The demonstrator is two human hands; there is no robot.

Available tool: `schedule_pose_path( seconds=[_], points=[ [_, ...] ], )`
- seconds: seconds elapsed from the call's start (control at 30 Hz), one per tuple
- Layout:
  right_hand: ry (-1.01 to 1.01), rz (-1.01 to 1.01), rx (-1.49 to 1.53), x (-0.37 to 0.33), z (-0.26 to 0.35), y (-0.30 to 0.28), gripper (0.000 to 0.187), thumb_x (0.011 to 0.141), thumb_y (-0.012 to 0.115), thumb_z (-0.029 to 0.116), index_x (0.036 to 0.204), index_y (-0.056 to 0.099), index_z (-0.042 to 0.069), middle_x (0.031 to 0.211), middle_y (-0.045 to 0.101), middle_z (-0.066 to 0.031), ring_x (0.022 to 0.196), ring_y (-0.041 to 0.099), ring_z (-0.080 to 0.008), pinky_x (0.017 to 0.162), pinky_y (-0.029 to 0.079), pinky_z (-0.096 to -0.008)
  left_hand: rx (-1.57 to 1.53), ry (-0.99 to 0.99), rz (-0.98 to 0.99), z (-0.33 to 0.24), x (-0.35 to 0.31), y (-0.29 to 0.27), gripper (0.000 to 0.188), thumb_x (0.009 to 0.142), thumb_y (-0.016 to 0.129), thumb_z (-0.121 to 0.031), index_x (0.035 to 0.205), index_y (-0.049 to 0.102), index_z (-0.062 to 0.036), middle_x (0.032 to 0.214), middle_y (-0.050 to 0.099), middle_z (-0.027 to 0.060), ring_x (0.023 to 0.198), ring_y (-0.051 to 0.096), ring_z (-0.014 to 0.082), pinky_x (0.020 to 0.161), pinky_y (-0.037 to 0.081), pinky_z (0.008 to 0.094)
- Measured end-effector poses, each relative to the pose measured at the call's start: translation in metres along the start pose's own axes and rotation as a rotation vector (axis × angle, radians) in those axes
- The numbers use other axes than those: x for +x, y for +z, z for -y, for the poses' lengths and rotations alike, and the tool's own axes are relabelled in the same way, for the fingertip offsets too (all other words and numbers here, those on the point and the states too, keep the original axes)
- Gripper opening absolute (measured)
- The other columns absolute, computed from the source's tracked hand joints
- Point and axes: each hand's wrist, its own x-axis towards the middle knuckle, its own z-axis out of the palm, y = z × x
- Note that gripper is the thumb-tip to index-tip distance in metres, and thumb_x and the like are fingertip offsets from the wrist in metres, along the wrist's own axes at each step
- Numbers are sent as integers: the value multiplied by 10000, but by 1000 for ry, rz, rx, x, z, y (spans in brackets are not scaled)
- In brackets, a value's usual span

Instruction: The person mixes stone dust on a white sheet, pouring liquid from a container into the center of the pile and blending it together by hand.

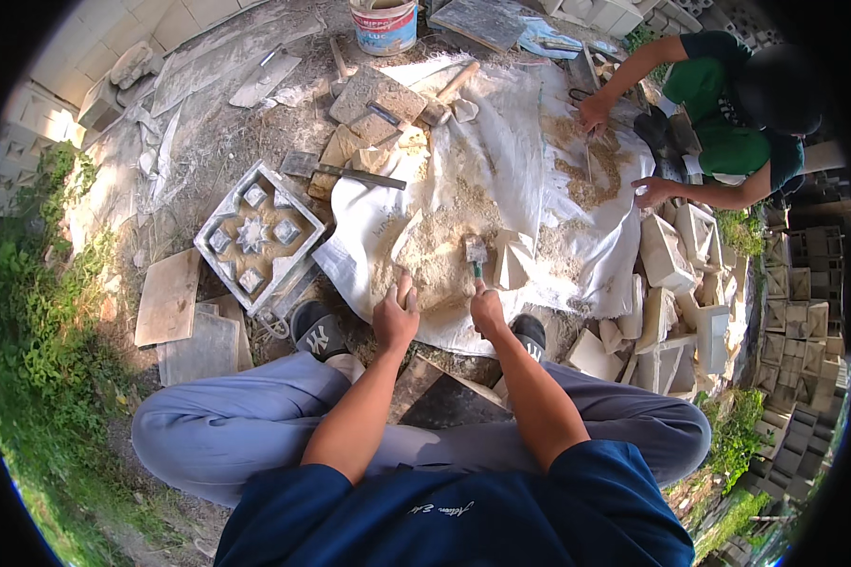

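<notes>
Over a white woven sheet [577,283], both my hands are near the middle of a spread of tan sandy powder [449,227]. My right hand [488,312] is closed round the green handle of a small trowel [476,249], whose powder-coated blade lies on the powder. To its left, my left hand [395,317] is closed at the powder's near edge. A tan, stubby end shows at its fingertips, but I cannot make out what it is. A pale angular block [513,260] rests just right of the trowel blade.
A mould frame [310,248] with star and diamond shapes stands left. Behind the powder lie a wide scraper [359,177], a hammer [435,113] and a bucket [385,33]. Cast blocks [667,255] pile up right; a co-worker [728,142] crouches at far right, hands over the sheet.
</notes>
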Motion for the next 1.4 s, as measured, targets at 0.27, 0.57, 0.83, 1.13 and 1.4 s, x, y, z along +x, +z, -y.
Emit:
schedule_pose_path(
  seconds=[0.27,0.57,0.83,1.13,1.4],
  points=[
    [-406,-294,-23,-15,-15,5,661,1073,374,433,822,621,-127,801,640,-367,829,627,-551,779,486,-556,35,-37,18,0,-3,-2,367,919,667,-369,990,686,-9,849,691,271,835,664,477,727,520,521],
    [-477,-314,-175,-11,-18,-3,751,1057,364,530,807,625,-128,733,638,-333,706,626,-502,676,479,-558,16,-21,11,7,-2,4,346,924,647,-358,987,669,-19,852,699,255,820,670,465,725,520,535],
    [-242,-219,-297,-5,-35,-7,739,1040,389,529,962,663,-152,1028,640,-405,978,616,-567,867,484,-565,-62,-67,-44,9,-3,-7,349,921,638,-382,1011,666,-46,856,698,253,820,670,466,709,521,545],
    [-739,-229,-551,-45,-10,-18,466,999,555,413,803,645,0,734,630,-311,757,617,-525,683,473,-586,170,-166,-85,29,-6,-17,362,914,637,-380,1100,681,-73,945,719,203,870,690,423,743,545,521],
    [-930,31,-818,-47,-29,-13,484,978,540,509,826,659,65,700,666,-238,699,661,-465,647,522,-555,95,-141,-85,28,-7,-29,430,890,671,-353,1200,681,-56,997,720,232,904,698,426,781,560,492]
  ],
)
